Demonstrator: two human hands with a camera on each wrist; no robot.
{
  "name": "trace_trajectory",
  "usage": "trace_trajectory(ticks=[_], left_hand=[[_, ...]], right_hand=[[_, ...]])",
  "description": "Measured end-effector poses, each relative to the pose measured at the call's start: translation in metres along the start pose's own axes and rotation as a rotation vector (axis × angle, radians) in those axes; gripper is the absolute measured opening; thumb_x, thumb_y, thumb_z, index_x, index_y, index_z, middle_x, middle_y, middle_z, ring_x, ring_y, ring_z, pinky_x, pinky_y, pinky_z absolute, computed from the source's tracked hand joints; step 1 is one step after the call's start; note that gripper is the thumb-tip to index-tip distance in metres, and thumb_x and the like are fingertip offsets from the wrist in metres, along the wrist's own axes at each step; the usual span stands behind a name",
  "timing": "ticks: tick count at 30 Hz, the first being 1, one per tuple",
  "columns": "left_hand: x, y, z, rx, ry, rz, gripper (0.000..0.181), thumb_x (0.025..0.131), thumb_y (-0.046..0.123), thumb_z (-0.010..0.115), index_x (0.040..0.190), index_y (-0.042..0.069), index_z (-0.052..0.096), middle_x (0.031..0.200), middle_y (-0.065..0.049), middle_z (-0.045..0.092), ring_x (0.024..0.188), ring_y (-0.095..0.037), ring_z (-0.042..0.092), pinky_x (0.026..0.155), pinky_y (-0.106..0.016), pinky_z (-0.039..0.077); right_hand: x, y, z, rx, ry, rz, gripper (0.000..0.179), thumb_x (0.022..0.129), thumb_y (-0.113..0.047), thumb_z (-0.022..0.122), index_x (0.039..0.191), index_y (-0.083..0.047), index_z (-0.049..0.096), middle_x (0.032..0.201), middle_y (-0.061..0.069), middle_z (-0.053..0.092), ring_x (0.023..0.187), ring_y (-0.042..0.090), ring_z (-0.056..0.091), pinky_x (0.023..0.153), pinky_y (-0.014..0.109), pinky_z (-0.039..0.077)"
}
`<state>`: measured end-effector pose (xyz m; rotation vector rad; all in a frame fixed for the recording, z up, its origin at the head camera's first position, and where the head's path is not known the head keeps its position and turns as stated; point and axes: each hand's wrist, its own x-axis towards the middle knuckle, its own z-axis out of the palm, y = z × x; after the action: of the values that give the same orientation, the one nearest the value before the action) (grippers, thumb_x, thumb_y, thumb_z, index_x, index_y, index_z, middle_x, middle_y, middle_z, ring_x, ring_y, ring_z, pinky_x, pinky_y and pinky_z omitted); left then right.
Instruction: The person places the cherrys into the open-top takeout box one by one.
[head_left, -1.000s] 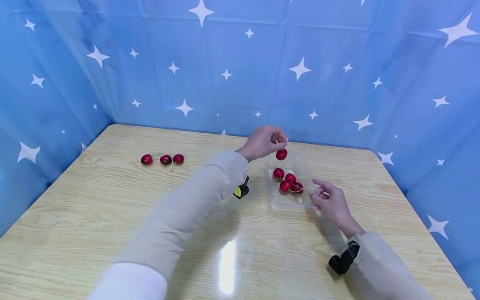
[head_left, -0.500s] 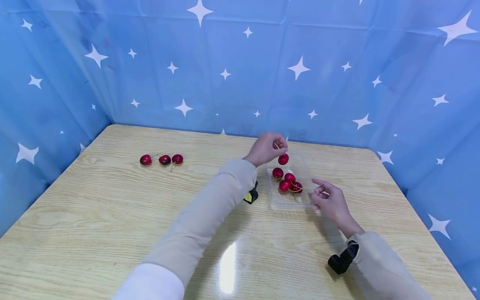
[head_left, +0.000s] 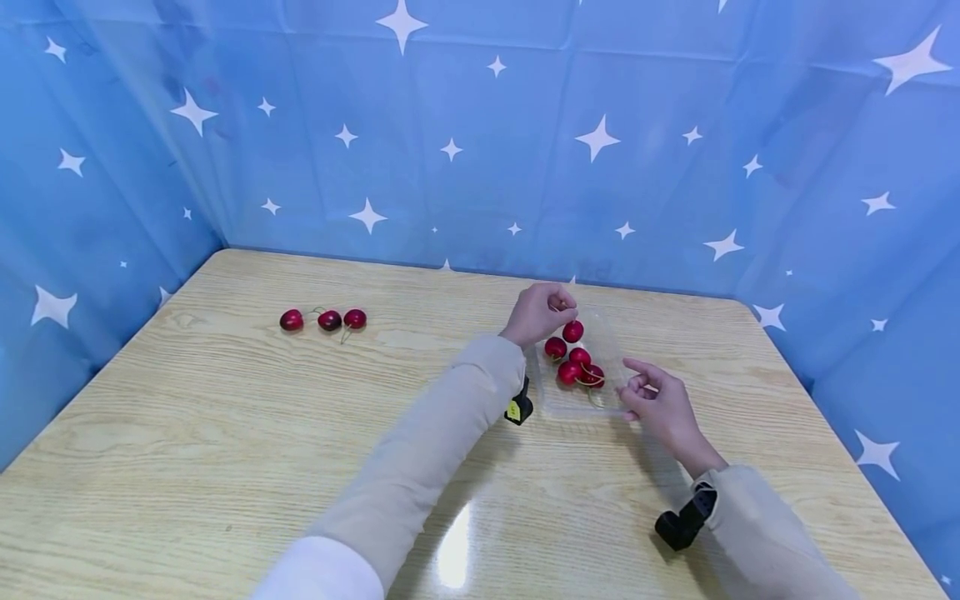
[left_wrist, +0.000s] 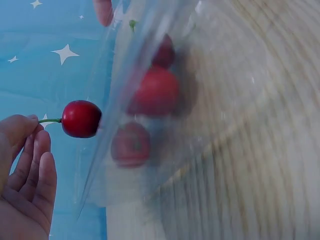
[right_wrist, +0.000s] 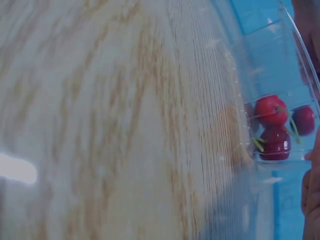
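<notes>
By its green stem, a red cherry [left_wrist: 81,119] hangs from the thumb and fingers of my left hand [head_left: 538,314]. In the left wrist view this cherry is right at the rim of a clear plastic container [head_left: 577,412]; the head view shows it over the far part of that container. Several cherries [head_left: 570,372] with stems lie inside, seen blurred through the wall in the left wrist view. My right hand [head_left: 663,408] holds the container's right edge, its thumb low at the rim and index finger farther back. In the right wrist view only part of this hand shows.
Three more cherries [head_left: 330,320] lie in a row at the back left of the wooden table [head_left: 225,442]. A blue curtain [head_left: 480,108] with white stars hangs behind the table and along its sides. Each wrist carries a black camera [head_left: 684,518].
My left hand has moved slightly right and toward me, bringing the cherry lower, over the container. My right hand and the cherries on the table have stayed in place.
</notes>
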<state>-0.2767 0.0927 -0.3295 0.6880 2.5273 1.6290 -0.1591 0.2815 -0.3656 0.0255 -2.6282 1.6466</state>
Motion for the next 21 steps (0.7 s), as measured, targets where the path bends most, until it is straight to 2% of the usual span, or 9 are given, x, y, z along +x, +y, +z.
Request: trace_trajectory(ticks=[5, 10, 13, 17, 21], left_hand=[[-0.004, 0.002, 0.005, -0.055, 0.025, -0.040, 0.006, 0.084, 0.014, 0.061, 0.086, 0.008, 0.063, 0.079, -0.001, 0.058, 0.070, -0.013, 0.053, 0.058, -0.022, 0.043], [-0.006, 0.002, 0.013, -0.127, 0.037, -0.131, 0.007, 0.083, 0.015, 0.063, 0.087, 0.009, 0.063, 0.077, 0.001, 0.058, 0.068, -0.012, 0.054, 0.059, -0.022, 0.044], [-0.006, 0.002, 0.018, -0.170, 0.044, -0.164, 0.006, 0.082, 0.014, 0.064, 0.086, 0.009, 0.064, 0.076, 0.002, 0.058, 0.067, -0.011, 0.055, 0.060, -0.022, 0.045], [-0.007, 0.002, 0.022, -0.157, 0.048, -0.162, 0.006, 0.082, 0.014, 0.064, 0.086, 0.009, 0.065, 0.075, 0.001, 0.058, 0.066, -0.011, 0.056, 0.060, -0.022, 0.044], [-0.007, 0.000, 0.023, -0.144, 0.041, -0.158, 0.006, 0.083, 0.014, 0.063, 0.086, 0.010, 0.065, 0.076, 0.001, 0.058, 0.070, -0.018, 0.058, 0.060, -0.023, 0.045]], right_hand=[[-0.001, -0.001, 0.000, -0.001, 0.003, 0.004, 0.048, 0.085, 0.003, 0.052, 0.130, 0.009, 0.036, 0.080, 0.008, 0.046, 0.066, 0.008, 0.059, 0.054, 0.026, 0.050], [-0.002, -0.001, 0.000, 0.002, 0.004, 0.005, 0.048, 0.085, 0.003, 0.053, 0.129, 0.009, 0.036, 0.080, 0.007, 0.045, 0.065, 0.007, 0.058, 0.054, 0.025, 0.050], [-0.001, -0.001, 0.000, 0.006, 0.007, -0.002, 0.048, 0.085, 0.003, 0.052, 0.129, 0.009, 0.036, 0.079, 0.006, 0.045, 0.064, 0.008, 0.058, 0.053, 0.025, 0.050], [-0.001, -0.001, 0.000, 0.007, 0.008, -0.013, 0.047, 0.085, 0.003, 0.052, 0.129, 0.010, 0.036, 0.078, 0.006, 0.045, 0.067, 0.008, 0.059, 0.053, 0.025, 0.050], [-0.001, -0.001, 0.000, 0.006, 0.008, -0.008, 0.047, 0.084, 0.004, 0.052, 0.129, 0.010, 0.036, 0.079, 0.008, 0.045, 0.068, 0.008, 0.060, 0.053, 0.025, 0.050]])
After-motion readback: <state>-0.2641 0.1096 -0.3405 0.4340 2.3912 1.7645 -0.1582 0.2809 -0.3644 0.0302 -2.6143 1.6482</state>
